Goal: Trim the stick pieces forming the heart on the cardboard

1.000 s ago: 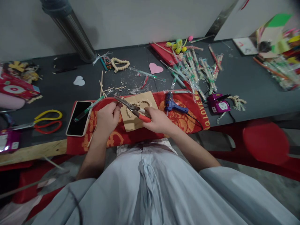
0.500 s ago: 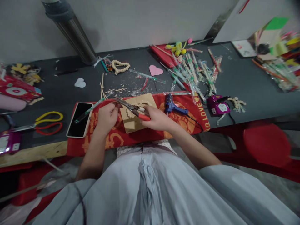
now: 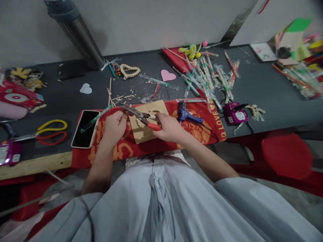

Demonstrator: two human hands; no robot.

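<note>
My right hand [image 3: 168,127] is wrapped round the red and white handles of pruning shears [image 3: 141,116], whose metal blades point left. My left hand [image 3: 116,124] is pinched close beside the blades; whatever its fingertips hold is too small or hidden to make out. Under the shears lies a brown cardboard piece [image 3: 143,134] with a beaded-looking, cream heart outline [image 3: 157,111] on it, partly covered by my right hand and the shears. The cardboard rests on a red and orange towel [image 3: 121,151].
A blue glue gun [image 3: 189,116] lies right of the cardboard, a phone [image 3: 85,129] left. Farther out are yellow-and-red-handled scissors [image 3: 51,132], a cream heart frame [image 3: 130,71], a pink paper heart [image 3: 168,75], wrapped sticks [image 3: 223,80] and a red stool [image 3: 286,154].
My hands and the shears have barely shifted. The fingers of my left hand have turned slightly beside the blades. The cardboard stays in place.
</note>
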